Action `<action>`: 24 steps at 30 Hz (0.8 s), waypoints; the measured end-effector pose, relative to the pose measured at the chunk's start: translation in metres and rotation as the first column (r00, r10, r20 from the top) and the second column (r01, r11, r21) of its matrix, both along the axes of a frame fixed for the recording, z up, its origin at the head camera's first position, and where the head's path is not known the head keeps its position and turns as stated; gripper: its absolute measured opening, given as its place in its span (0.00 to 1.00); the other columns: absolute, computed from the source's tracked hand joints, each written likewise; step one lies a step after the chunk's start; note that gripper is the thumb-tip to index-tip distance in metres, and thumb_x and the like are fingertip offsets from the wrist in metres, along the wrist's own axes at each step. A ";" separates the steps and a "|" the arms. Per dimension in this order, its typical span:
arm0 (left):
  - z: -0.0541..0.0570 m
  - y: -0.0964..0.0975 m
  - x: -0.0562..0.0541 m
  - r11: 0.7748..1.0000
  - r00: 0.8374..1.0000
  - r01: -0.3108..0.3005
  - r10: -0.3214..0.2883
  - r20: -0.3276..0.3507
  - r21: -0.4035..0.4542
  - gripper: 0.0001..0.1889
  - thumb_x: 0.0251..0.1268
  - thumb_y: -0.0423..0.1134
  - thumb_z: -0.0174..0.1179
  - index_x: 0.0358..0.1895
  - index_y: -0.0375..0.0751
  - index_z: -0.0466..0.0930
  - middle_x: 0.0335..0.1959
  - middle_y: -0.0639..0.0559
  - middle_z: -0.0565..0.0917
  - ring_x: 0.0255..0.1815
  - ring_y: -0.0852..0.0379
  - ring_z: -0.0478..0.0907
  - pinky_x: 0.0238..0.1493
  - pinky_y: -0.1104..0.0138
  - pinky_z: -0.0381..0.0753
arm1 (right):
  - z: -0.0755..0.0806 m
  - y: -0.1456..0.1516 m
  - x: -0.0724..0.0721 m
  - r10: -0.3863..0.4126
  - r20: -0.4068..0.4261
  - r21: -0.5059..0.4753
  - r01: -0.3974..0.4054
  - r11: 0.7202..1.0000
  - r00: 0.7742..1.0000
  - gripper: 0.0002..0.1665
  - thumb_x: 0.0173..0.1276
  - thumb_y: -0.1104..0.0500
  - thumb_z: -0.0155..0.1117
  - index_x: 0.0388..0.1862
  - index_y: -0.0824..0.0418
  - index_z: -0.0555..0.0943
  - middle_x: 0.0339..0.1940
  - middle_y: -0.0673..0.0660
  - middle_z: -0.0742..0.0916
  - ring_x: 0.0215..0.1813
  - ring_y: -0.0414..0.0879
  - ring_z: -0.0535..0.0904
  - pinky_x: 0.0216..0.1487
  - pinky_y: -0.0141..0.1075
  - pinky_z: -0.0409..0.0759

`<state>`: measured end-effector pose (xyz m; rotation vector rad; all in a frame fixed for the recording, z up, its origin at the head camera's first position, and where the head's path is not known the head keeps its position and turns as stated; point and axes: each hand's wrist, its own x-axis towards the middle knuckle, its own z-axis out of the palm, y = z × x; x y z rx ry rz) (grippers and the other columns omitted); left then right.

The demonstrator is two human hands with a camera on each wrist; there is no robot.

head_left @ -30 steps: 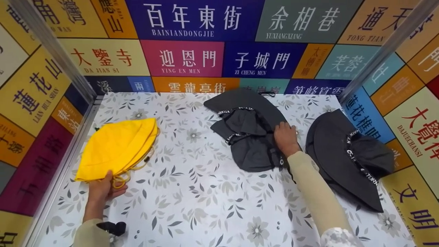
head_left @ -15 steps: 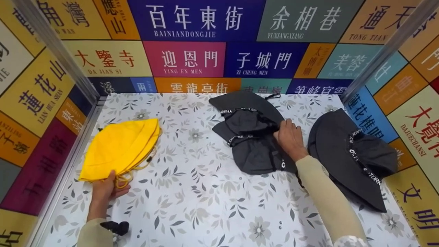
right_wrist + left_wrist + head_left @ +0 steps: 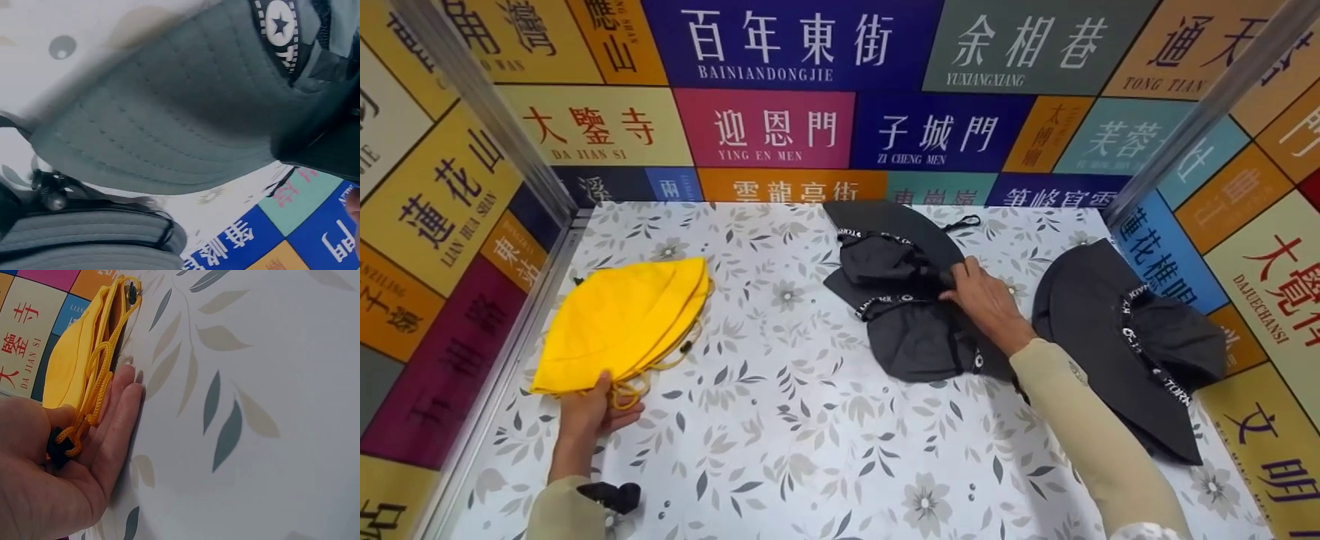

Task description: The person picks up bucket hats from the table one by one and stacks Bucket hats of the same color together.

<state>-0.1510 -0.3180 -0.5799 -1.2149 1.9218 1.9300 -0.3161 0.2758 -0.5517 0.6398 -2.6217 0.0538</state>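
On the left of the head view lies a folded yellow bucket hat [image 3: 622,322] with layered brims. My left hand [image 3: 585,412] pinches its lower edge between thumb and fingers. The left wrist view shows the hat's yellow cord [image 3: 98,377] and a black toggle [image 3: 58,447] beside the thumb. My right hand [image 3: 988,304] grips the brim edge of the upper dark grey bucket hat [image 3: 877,259], whose band has white lettering. Partly under it lies another dark grey hat [image 3: 915,341]. The right wrist view shows a stitched grey brim [image 3: 169,124] up close and a fingertip [image 3: 353,211].
At the right, nested dark grey hats [image 3: 1080,330] lie close to the right forearm and the side wall. The floral tabletop [image 3: 780,450] is bounded by panels [image 3: 765,127] with coloured name signs at the back and both sides. Metal posts [image 3: 1170,112] stand at the corners.
My right hand has shifted slightly left over the last half second, and the upper grey hat's brim edge has moved left with it. The left hand and yellow hat have stayed nearly still.
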 end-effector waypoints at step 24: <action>-0.004 0.001 -0.001 0.999 0.999 -0.042 0.042 0.003 -0.009 0.34 0.76 0.59 0.47 0.71 0.34 0.60 0.21 0.53 0.85 0.25 0.52 0.89 0.34 0.62 0.88 | 0.089 -0.008 0.020 0.063 -0.076 -0.270 -0.081 0.959 0.995 0.34 0.64 0.73 0.57 0.68 0.54 0.77 0.27 0.66 0.86 0.19 0.61 0.75 0.18 0.50 0.68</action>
